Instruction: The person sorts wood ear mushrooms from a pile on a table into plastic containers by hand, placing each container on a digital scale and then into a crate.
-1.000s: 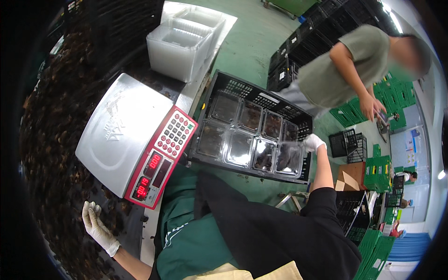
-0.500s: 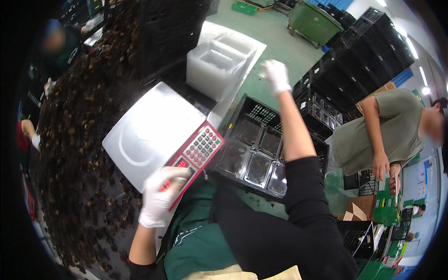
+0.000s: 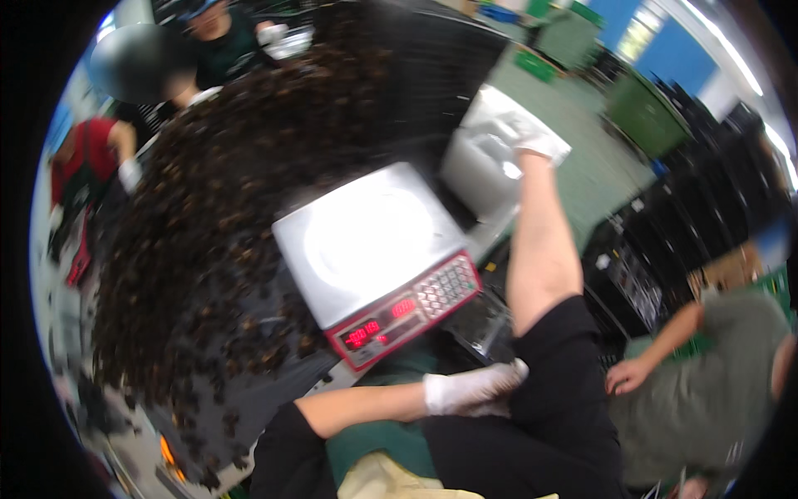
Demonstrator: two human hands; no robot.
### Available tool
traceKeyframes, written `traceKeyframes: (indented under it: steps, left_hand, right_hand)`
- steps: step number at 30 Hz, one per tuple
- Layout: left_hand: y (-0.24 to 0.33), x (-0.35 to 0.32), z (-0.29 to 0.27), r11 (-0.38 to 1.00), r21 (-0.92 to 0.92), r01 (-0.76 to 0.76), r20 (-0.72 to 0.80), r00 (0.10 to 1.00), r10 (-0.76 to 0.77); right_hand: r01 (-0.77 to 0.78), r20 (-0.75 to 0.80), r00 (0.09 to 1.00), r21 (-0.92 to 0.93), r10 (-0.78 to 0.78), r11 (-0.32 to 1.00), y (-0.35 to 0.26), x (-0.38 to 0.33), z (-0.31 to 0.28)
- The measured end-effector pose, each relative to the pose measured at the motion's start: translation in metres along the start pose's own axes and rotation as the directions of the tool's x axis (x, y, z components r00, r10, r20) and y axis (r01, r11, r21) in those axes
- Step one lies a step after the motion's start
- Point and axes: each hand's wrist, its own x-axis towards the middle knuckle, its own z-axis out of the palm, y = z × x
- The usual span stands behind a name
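Observation:
My right hand (image 3: 536,141), white-gloved, reaches out over the stack of clear plastic trays (image 3: 478,179). Motion smears its fingers, so whether they grip a tray does not show. My left hand (image 3: 470,389), also gloved, lies across my front near my right sleeve; blur hides how its fingers are set. Between my arms and a dark heap sits a weighing scale (image 3: 378,249) with a bare metal pan, red keypad panel and lit red digits. Neither hand touches it. Below the tray stack, a black crate holding clear trays (image 3: 482,324) is partly hidden by my right arm.
Small dark-brown pieces (image 3: 241,175) cover the table left of the scale. Co-workers (image 3: 91,162) stand across it. A person in an olive shirt (image 3: 706,391) is close at my right. Stacked black crates (image 3: 690,216) and a green wheeled bin (image 3: 644,112) stand at right.
The view has turned and shifted. My left hand has left the scale's display and come across my front toward my right arm. My right hand is now at the tray stack.

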Motion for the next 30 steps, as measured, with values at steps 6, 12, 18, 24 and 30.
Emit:
traceKeyframes:
  steps: [6,12,18,24,30]
  left_hand:
    - [0.014,-0.017,0.005,0.607,0.785,-0.125,0.001,0.98,0.2]
    - [0.095,-0.139,-0.028,0.239,0.908,-0.345,0.175,0.828,0.533]
    - [0.194,-0.273,-0.185,0.035,0.71,0.704,-0.271,0.226,0.936]
    - [0.187,-0.291,-0.263,-0.014,0.326,0.945,-0.518,0.191,0.834]
    - [0.132,-0.31,-0.185,-0.132,0.417,0.899,-0.689,0.407,0.6]
  right_hand:
    - [0.258,-0.297,0.952,0.657,-0.072,0.708,-0.032,-0.044,-0.055]
    - [0.625,-0.158,0.762,-0.073,-0.628,0.777,0.016,-0.056,-0.036]
    - [0.63,0.273,0.773,-0.217,-0.573,0.746,0.027,-0.094,-0.012]
    - [0.614,0.242,0.785,-0.18,-0.57,0.769,0.024,-0.098,-0.01]
    - [0.59,0.261,0.803,-0.225,-0.536,0.775,0.031,-0.102,-0.007]
